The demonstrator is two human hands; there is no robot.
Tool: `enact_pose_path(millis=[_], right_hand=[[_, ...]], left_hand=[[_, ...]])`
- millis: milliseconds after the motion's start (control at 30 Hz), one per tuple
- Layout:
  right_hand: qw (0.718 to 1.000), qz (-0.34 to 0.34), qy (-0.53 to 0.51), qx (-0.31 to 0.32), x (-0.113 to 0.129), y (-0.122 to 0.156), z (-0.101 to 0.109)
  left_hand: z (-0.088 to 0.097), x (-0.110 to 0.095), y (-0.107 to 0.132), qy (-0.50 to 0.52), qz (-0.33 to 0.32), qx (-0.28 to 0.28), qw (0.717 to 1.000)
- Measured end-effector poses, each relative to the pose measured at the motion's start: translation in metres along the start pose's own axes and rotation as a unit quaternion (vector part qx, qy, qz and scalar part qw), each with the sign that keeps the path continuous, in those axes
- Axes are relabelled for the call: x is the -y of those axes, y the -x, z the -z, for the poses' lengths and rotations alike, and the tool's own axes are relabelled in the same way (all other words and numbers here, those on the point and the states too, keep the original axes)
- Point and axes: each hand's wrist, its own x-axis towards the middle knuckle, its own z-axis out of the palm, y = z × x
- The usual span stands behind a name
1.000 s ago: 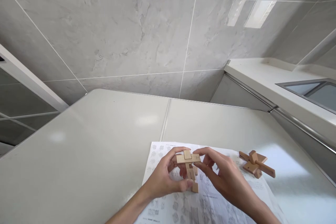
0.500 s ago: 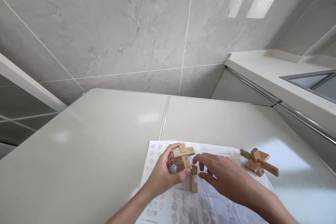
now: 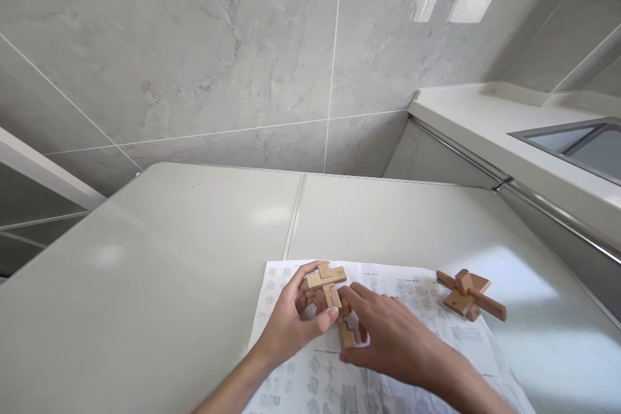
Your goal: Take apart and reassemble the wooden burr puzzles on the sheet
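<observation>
My left hand (image 3: 297, 314) is closed on light wooden burr puzzle pieces (image 3: 326, 278) fitted together in a cross shape. The thumb presses the lower bar, and the other fingers curl behind. Just below and to the right is a separate notched wooden piece (image 3: 346, 335), tilted slightly. My right hand (image 3: 383, 320) has its thumb at the lower end of that notched piece and its index finger near the upper end, closed around it. The piece's upper end is partly hidden by the fingers. Both hands are above a printed sheet (image 3: 272, 336).
An interlocked darker wooden puzzle (image 3: 466, 295) sits at the sheet's right edge. The sheet, printed with small puzzle diagrams, lies on a pale table (image 3: 194, 259) with a seam. Behind stands a grey tiled wall (image 3: 233, 65). A white ledge (image 3: 456, 107) runs along the right.
My right hand has come down and left from beside the notched piece to grip it. My left hand still holds the joined pieces. The whole view has shifted slightly.
</observation>
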Motion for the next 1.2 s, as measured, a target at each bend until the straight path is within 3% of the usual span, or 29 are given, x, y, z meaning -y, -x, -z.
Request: enact_pose_path(millis=[100, 300, 500, 600, 733, 967, 1200], right_hand=[[0.988, 0.002, -0.152, 0.023, -0.012, -0.002, 0.013], [0.947, 0.015, -0.316, 0.061, -0.026, -0.006, 0.032], [0.838, 0.098, -0.530, 0.086, -0.036, -0.011, 0.032], [0.810, 0.099, -0.571, 0.087, -0.038, -0.013, 0.030], [0.802, 0.108, -0.580, 0.091, -0.039, -0.014, 0.028], [0.786, 0.089, -0.606, 0.080, -0.043, -0.017, 0.019], [0.804, 0.096, -0.581, 0.078, -0.039, -0.018, 0.018]], left_hand=[[0.001, 0.001, -0.001, 0.006, -0.007, 0.001, 1.000], [0.003, 0.000, 0.001, 0.026, -0.034, -0.004, 0.999], [0.003, -0.003, 0.002, 0.064, -0.055, 0.007, 0.996], [0.003, -0.007, 0.000, 0.098, -0.050, -0.006, 0.994], [0.002, -0.011, -0.001, 0.113, -0.042, -0.029, 0.992], [0.001, -0.009, 0.004, 0.087, -0.056, -0.014, 0.995], [0.000, -0.010, 0.006, 0.050, -0.061, -0.010, 0.997]])
